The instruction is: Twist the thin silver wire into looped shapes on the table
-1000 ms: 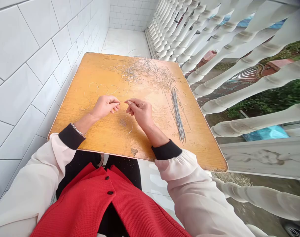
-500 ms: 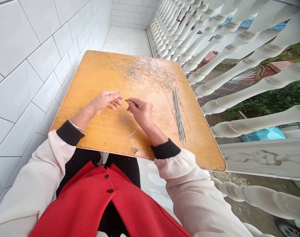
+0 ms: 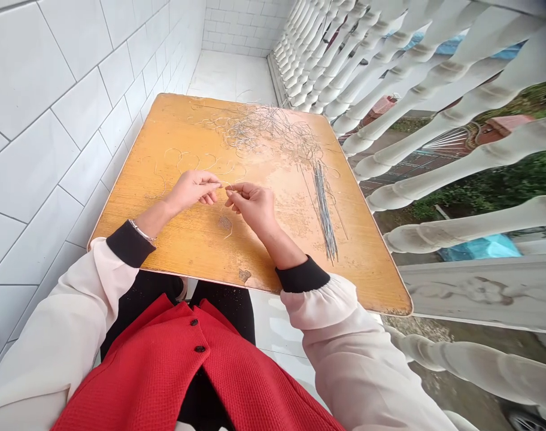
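Over the near middle of the wooden table (image 3: 133, 185), both hands meet at a thin wire (image 3: 224, 184). My left hand (image 3: 194, 190) pinches one part of it between thumb and fingers. Just to the right, my right hand (image 3: 254, 205) is closed on the same wire, fingertips a short gap from the left ones. A thin end curves down below the hands towards the tabletop. Several bent wire pieces (image 3: 190, 158) lie beyond my left hand. To the right of my right hand rests a bundle of straight grey wires (image 3: 324, 209).
A tangled heap of curled wires (image 3: 250, 129) covers the table's far side. A white tiled wall (image 3: 84, 114) runs close along the left. White balusters (image 3: 416, 239) line the right side, with a yard beyond them.
My left fingers have closed from a looser, spread pose into a pinch on the wire. My right hand has turned slightly, and the hanging wire end has shifted left.
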Motion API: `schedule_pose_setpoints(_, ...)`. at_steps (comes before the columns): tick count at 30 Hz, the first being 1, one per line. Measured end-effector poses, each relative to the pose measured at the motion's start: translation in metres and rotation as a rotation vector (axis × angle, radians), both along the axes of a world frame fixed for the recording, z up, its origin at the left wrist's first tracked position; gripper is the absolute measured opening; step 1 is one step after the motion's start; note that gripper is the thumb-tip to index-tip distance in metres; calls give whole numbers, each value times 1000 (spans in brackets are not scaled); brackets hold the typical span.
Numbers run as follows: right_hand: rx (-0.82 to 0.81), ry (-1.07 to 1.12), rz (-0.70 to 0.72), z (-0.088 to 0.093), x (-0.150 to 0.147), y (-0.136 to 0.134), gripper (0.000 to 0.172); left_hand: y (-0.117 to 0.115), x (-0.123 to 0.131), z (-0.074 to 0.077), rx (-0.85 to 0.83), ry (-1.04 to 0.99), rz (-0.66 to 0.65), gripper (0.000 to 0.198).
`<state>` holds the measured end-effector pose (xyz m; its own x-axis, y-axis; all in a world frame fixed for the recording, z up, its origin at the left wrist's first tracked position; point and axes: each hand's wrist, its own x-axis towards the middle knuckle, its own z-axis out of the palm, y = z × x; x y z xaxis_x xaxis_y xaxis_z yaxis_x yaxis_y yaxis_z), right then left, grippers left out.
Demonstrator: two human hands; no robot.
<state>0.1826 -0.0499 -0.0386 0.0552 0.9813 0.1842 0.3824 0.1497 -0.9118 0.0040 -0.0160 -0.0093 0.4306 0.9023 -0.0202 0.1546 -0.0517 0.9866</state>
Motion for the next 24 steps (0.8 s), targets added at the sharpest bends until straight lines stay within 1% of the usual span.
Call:
schedule_pose_setpoints(2,8,17,-30,2,-1,-1,32,-1,0,2,7,-3,-23,9)
schedule_pose_setpoints(5,47,-18,-65,4,-3,-3,29,-1,2,5,8,-6,-33,12)
schedule_pose_setpoints(9,47,23,-35,5,-6,-5,32,0,4,6,7,-25,-26,11)
schedule_pose_setpoints(12,39,117,-16,5,-7,-6,34,0,7,3,-3,-72,6,11)
schedule_pose_setpoints(15,50,185,-33,6,-9,-8,33,-2,13,0,-20,-128,56,13)
schedule_pose_setpoints(19,71,191,-69,6,-11,-8,34,-4,19,-4,-1,-168,76,14)
schedule_pose_setpoints(24,84,178,-74,4,-10,-5,36,1,21,-13,54,-146,142,14)
